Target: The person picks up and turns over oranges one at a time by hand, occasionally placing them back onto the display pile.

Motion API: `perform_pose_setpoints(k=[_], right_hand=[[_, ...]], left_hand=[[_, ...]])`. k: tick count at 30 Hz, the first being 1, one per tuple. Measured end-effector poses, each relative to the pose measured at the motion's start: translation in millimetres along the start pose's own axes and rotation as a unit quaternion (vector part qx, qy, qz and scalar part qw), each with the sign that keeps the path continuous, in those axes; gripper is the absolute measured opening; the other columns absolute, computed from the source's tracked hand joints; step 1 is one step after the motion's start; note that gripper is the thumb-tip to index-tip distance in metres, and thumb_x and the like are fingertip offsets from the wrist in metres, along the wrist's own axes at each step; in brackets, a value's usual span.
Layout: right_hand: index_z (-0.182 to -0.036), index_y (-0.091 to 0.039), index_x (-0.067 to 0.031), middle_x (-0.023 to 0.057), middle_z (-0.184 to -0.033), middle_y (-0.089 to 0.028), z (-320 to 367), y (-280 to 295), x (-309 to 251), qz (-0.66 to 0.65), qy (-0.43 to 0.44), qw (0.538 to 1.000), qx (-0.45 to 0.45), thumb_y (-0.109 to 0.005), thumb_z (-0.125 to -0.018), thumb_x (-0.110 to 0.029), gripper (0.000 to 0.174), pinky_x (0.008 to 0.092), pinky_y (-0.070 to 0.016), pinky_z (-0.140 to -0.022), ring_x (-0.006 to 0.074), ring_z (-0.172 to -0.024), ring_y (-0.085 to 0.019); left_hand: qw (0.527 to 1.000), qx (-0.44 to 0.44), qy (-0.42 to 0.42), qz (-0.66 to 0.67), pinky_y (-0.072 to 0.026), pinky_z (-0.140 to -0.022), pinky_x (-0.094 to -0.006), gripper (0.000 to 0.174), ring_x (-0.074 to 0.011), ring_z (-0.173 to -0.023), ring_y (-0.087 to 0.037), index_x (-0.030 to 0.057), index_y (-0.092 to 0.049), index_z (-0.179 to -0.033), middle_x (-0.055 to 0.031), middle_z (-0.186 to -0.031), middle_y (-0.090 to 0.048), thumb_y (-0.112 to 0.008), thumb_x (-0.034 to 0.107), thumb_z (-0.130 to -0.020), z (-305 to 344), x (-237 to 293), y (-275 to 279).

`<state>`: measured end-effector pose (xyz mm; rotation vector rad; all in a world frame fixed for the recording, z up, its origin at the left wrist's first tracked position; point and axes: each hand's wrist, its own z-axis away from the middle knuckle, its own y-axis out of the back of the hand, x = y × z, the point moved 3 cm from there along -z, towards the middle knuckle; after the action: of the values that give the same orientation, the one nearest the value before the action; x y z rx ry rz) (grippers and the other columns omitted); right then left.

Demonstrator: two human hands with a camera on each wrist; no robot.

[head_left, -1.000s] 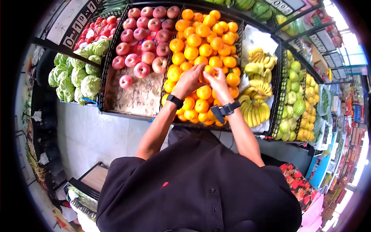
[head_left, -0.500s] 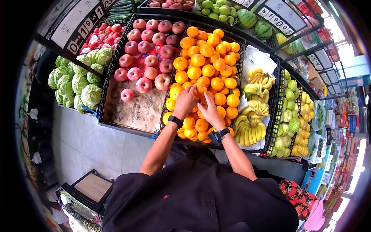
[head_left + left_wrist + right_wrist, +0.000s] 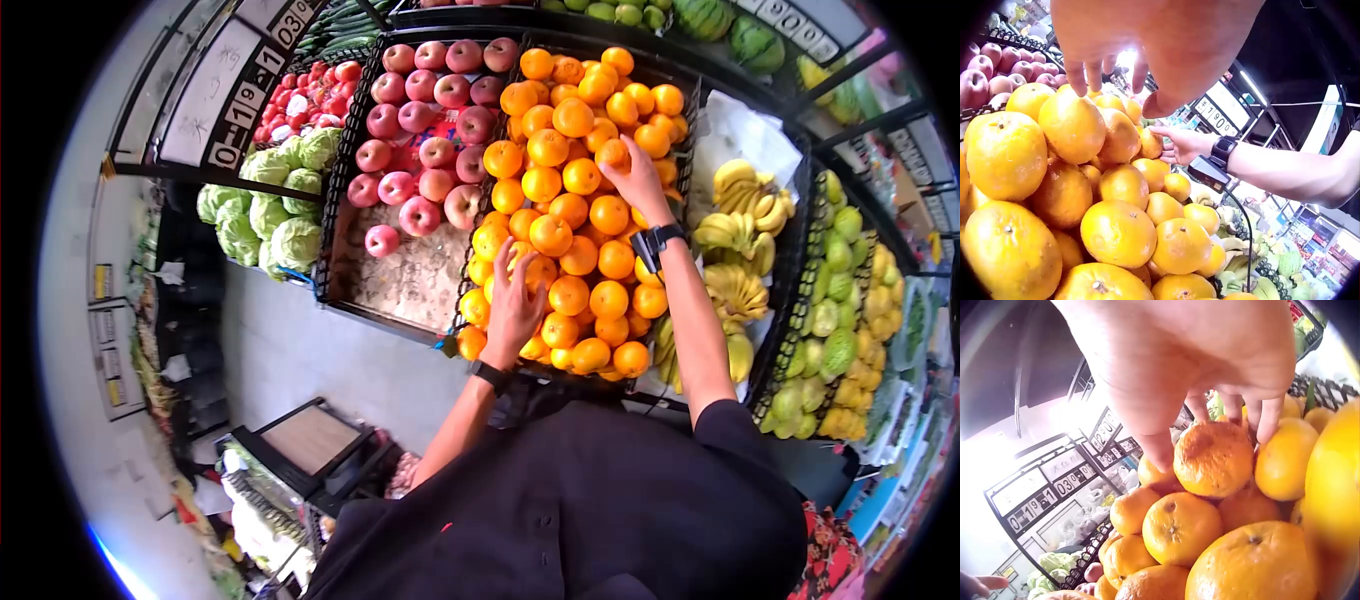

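My left hand [image 3: 517, 312] hovers over the near left part of a heap of oranges [image 3: 578, 255], fingers spread and bent. In the left wrist view its fingertips hang beside the top of an orange [image 3: 1072, 128], with nothing between them and the thumb. Farther back on the right side of the heap, my right hand [image 3: 643, 182] grips an orange [image 3: 613, 154] between thumb and fingers. The right wrist view shows this orange [image 3: 1213, 459] with a wrinkled, brownish patch on top, among other oranges. The fingers reach behind it and their tips are partly hidden.
Left of the oranges is a crate of red apples [image 3: 421, 215], with cabbages [image 3: 268, 215] beyond. Bananas [image 3: 738, 230] on white paper lie to the right, then green melons [image 3: 828, 300]. Price signs [image 3: 215, 95] on black rails stand above the crates. A small black-framed stand [image 3: 310, 440] is behind left.
Both hands were close together mid-heap; they have moved apart. The right hand went farther back and right onto an orange, while the left drew back toward the near left side. The view shifted.
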<state>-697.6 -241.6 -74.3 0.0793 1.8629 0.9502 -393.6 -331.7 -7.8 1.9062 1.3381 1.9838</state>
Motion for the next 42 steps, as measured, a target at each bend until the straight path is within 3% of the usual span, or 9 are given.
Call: perform_pose_setpoints(k=[7, 15, 18, 20, 21, 25, 33, 38, 42], right_hand=[[-0.116, -0.047, -0.0072, 0.0226, -0.112, -0.055, 23, 2, -22, -0.039, -0.045, 0.989, 0.138, -0.084, -0.073, -0.026, 0.06, 0.0495, -0.0488, -0.091, 0.0446, -0.107, -0.056], [-0.12, -0.056, -0.0062, 0.0165, -0.115, -0.059, 188, 16, -53, -0.237, -0.093, 0.965, 0.064, -0.084, -0.078, -0.028, 0.056, 0.043, -0.0489, -0.094, 0.0348, -0.109, -0.059], [-0.114, -0.063, -0.0049, 0.0094, -0.105, -0.066, 236, 10, -49, -0.32, -0.207, 0.923, 0.059, -0.081, -0.084, -0.03, 0.044, 0.0362, -0.052, -0.088, 0.0225, -0.097, -0.064], [-0.105, -0.067, -0.0032, 0.0016, -0.092, -0.068, 252, 0, -31, -0.468, -0.324, 0.822, 0.022, -0.075, -0.092, -0.027, 0.029, 0.0269, -0.0526, -0.076, 0.0096, -0.083, -0.064], [-0.102, -0.067, -0.0018, 0.0004, -0.091, -0.068, 250, 15, -36, -0.41, -0.333, 0.849, 0.019, -0.072, -0.095, -0.024, 0.024, 0.0242, -0.0515, -0.073, 0.0067, -0.082, -0.063], [-0.106, -0.066, -0.0009, 0.0012, -0.096, -0.069, 236, 34, -40, -0.429, -0.231, 0.873, -0.01, -0.069, -0.098, -0.026, 0.026, 0.0244, -0.0512, -0.073, 0.0068, -0.084, -0.063], [-0.123, -0.061, -0.0007, 0.0107, -0.118, -0.067, 269, 20, -47, -0.459, -0.273, 0.842, -0.078, -0.072, -0.095, -0.032, 0.043, 0.0306, -0.0535, -0.089, 0.0163, -0.102, -0.066], [-0.129, -0.057, -0.0009, 0.0088, -0.122, -0.063, 277, 7, -42, -0.491, -0.314, 0.804, -0.116, -0.074, -0.093, -0.024, 0.046, 0.0281, -0.0546, -0.086, 0.0137, -0.1, -0.065], [-0.125, -0.059, 0.0018, 0.015, -0.118, -0.066, 255, 4, -49, -0.409, -0.248, 0.878, -0.03, -0.078, -0.089, -0.027, 0.05, 0.0326, -0.0566, -0.085, 0.0224, -0.103, -0.067]], left_hand=[[0.987, -0.114, 0.02, 0.115, -0.0474, -0.102, -0.0342, 0.031, -0.0238, -0.122, -0.059, 0.0058, -0.059, -0.125, -0.0133, -0.134, -0.055, -0.062, 0.002, -0.095, -11, 15, -31], [0.763, -0.212, 0.342, 0.506, -0.0551, -0.092, -0.0328, 0.044, -0.0161, -0.106, -0.065, 0.0075, -0.05, -0.141, -0.005, -0.124, -0.063, -0.047, 0.037, -0.109, -17, 13, -89], [0.817, -0.299, 0.332, 0.366, -0.06, -0.079, -0.0301, 0.05, -0.0141, -0.105, -0.064, 0.0053, -0.052, -0.14, -0.0064, -0.123, -0.062, -0.048, 0.043, -0.107, 0, 15, -88], [0.833, -0.305, 0.324, 0.33, -0.0605, -0.078, -0.0287, 0.051, -0.0143, -0.102, -0.063, 0.0026, -0.053, -0.138, -0.007, -0.119, -0.061, -0.049, 0.043, -0.107, 13, 17, -85], [0.851, -0.306, 0.3, 0.303, -0.0599, -0.075, -0.0283, 0.049, -0.013, -0.098, -0.062, 0.002, -0.055, -0.136, -0.0062, -0.117, -0.06, -0.052, 0.04, -0.106, 17, 18, -82], [0.909, -0.286, 0.212, 0.219, -0.0563, -0.079, -0.0253, 0.044, -0.0105, -0.102, -0.06, 0.0019, -0.057, -0.134, -0.0054, -0.115, -0.062, -0.065, 0.029, -0.101, 13, 48, -66], [0.889, -0.235, 0.248, 0.305, -0.0555, -0.091, -0.0294, 0.06, -0.0155, -0.108, -0.064, -0.0032, -0.05, -0.136, -0.0108, -0.126, -0.062, -0.082, 0.01, -0.086, 35, 44, -66], [0.937, -0.254, 0.14, 0.194, -0.0566, -0.085, -0.0303, 0.069, -0.0181, -0.102, -0.067, 0.0058, -0.051, -0.137, -0.0107, -0.12, -0.064, -0.087, 0.015, -0.08, 49, 36, -62], [0.972, -0.233, 0.021, 0.031, -0.052, -0.095, -0.0416, 0.075, -0.0385, -0.115, -0.062, 0.0052, -0.054, -0.131, -0.019, -0.126, -0.062, -0.09, 0.016, -0.067, 17, 52, -57]])
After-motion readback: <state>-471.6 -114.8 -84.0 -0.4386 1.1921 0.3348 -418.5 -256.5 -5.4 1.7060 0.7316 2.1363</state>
